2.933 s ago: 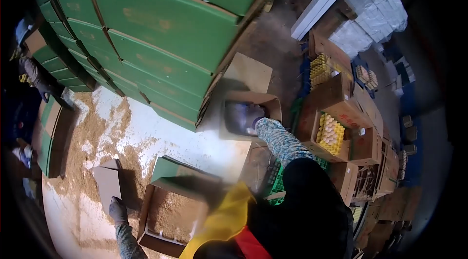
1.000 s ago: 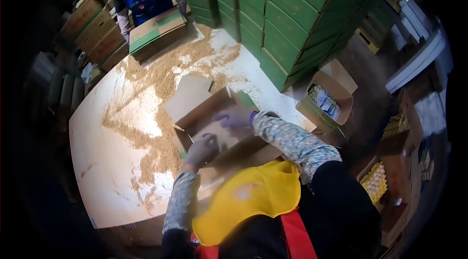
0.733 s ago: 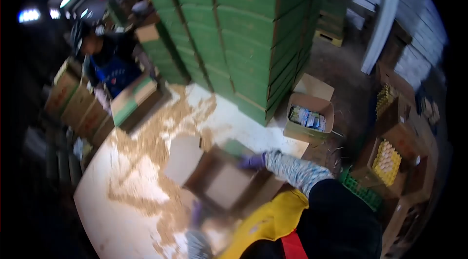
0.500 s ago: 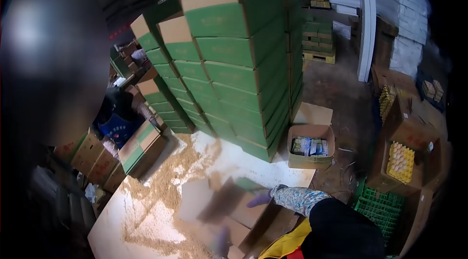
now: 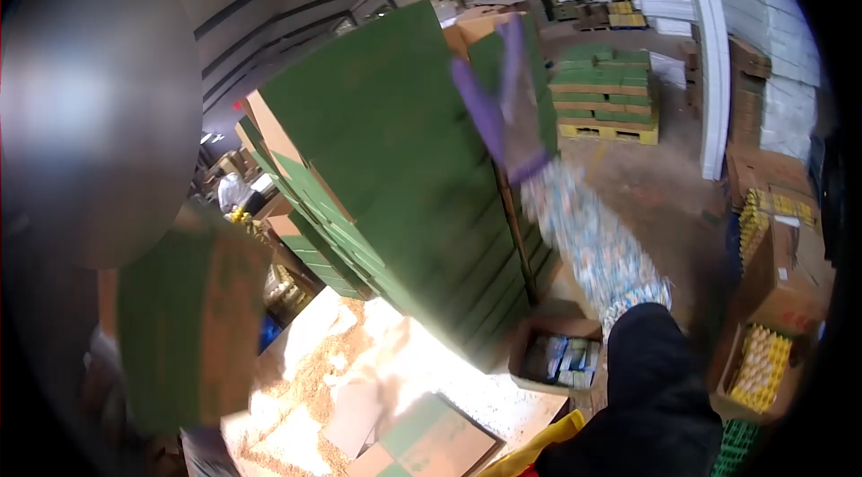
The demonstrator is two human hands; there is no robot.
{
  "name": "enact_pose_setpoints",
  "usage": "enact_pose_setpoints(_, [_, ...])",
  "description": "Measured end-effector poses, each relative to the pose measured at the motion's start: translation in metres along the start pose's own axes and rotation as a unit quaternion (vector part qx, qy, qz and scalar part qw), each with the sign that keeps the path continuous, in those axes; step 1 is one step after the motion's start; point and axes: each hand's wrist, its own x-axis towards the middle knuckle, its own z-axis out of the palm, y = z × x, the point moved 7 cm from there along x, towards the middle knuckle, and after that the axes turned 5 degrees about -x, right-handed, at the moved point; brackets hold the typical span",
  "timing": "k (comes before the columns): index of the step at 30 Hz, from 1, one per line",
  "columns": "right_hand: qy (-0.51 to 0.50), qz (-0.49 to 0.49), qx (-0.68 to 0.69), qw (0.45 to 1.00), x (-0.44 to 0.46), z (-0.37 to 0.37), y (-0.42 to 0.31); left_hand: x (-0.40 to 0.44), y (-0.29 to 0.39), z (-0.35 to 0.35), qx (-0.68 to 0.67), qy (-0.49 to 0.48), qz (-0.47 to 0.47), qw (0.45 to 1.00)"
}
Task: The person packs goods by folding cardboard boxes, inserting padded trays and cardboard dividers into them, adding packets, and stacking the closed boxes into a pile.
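Observation:
My right hand (image 5: 507,113), in a grey and purple glove, is raised in front of the tall stack of green boxes (image 5: 386,145). Its fingers are spread and nothing is between them; whether it touches the stack cannot be told. At the bottom, a green and tan box (image 5: 440,441) lies with its top shut on the sawdust-strewn table (image 5: 292,360). A loose piece of grey cardboard (image 5: 353,414) is beside it. I cannot identify my left hand anywhere. A blurred grey shape (image 5: 208,452) at the lower left cannot be attributed to anyone.
A blurred green and brown box (image 5: 189,324) is raised at the left, a co-worker mostly hidden behind it. An open carton of packets (image 5: 564,360) stands by the table corner. Egg trays (image 5: 759,369) sit in a carton at the right. Farther back is a pallet of green boxes (image 5: 606,91).
The view has tilted up. My right hand has left the box on the table and risen before the stack. That box, open earlier, now has its top shut. The co-worker's box appears higher and closer.

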Motion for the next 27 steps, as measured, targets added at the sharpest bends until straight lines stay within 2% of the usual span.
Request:
enact_pose_setpoints(1, [-0.001,-0.067,-0.107,0.992,0.034,0.013,0.003,0.024,0.037,0.018,0.001,-0.011,0.041,0.999])
enact_pose_setpoints(2, [-0.002,-0.067,-0.094,0.993,0.050,0.035,0.026,0.045,0.064,0.038,0.002,-0.023,0.067,0.997])
enact_pose_setpoints(3, [-0.081,-0.105,-0.243,0.961,0.054,0.076,0.042,0.070,0.089,0.062,-0.001,-0.044,0.086,0.995])
enact_pose_setpoints(5, [-0.152,-0.146,-0.383,0.899,0.054,0.118,0.072,0.111,0.124,0.116,-0.008,-0.099,0.096,0.990])
enact_pose_setpoints(6, [-0.120,-0.151,-0.329,0.925,0.052,0.116,0.065,0.126,0.130,0.146,-0.012,-0.135,0.083,0.987])
enact_pose_setpoints(8, [-0.084,-0.157,-0.270,0.946,0.054,0.116,0.061,0.152,0.127,0.216,-0.008,-0.233,0.011,0.972])
enact_pose_setpoints(9, [-0.055,-0.164,-0.262,0.950,0.054,0.114,0.059,0.151,0.122,0.256,0.007,-0.299,-0.069,0.952])
enact_pose_setpoints(11, [-0.024,-0.170,-0.257,0.951,0.054,0.110,0.057,0.134,0.106,0.327,0.033,-0.424,-0.228,0.876])
enact_pose_setpoints(12, [-0.056,-0.168,-0.260,0.949,0.053,0.113,0.061,0.123,0.094,0.345,0.044,-0.482,-0.305,0.820])
enact_pose_setpoints(13, [-0.072,-0.165,-0.264,0.947,0.052,0.113,0.064,0.126,0.084,0.350,0.042,-0.486,-0.307,0.817])
enact_pose_setpoints(15, [-0.081,-0.162,-0.263,0.948,0.051,0.114,0.068,0.141,0.048,0.344,0.022,-0.353,-0.387,0.852])
enact_pose_setpoints(16, [-0.072,-0.161,-0.257,0.950,0.051,0.112,0.067,0.144,0.041,0.345,0.025,-0.357,-0.391,0.848])
enact_pose_setpoints(17, [-0.072,-0.156,-0.264,0.949,0.051,0.112,0.067,0.156,0.044,0.346,0.115,-0.395,-0.265,0.872])
enact_pose_setpoints(20, [-0.094,-0.140,-0.299,0.939,0.054,0.109,0.054,0.173,0.062,0.350,0.276,-0.442,-0.139,0.842])
enact_pose_setpoints(22, [-0.165,-0.105,-0.275,0.941,0.053,0.115,0.061,0.201,0.065,0.345,0.325,-0.369,-0.081,0.867])
enact_pose_setpoints(23, [-0.174,-0.104,-0.270,0.941,0.051,0.121,0.064,0.214,0.063,0.338,0.348,-0.328,-0.057,0.876])
enact_pose_setpoints(24, [-0.138,-0.120,-0.282,0.942,0.052,0.122,0.065,0.219,0.064,0.337,0.384,-0.307,-0.016,0.871])
enact_pose_setpoints(25, [-0.099,-0.134,-0.296,0.940,0.053,0.123,0.065,0.221,0.068,0.335,0.432,-0.280,0.050,0.856])
enact_pose_setpoints(26, [-0.109,-0.131,-0.297,0.940,0.054,0.128,0.066,0.211,0.080,0.341,0.504,-0.231,0.139,0.820])
enact_pose_setpoints(27, [-0.041,-0.165,-0.337,0.926,0.054,0.123,0.059,0.194,0.094,0.343,0.597,-0.143,0.250,0.748])
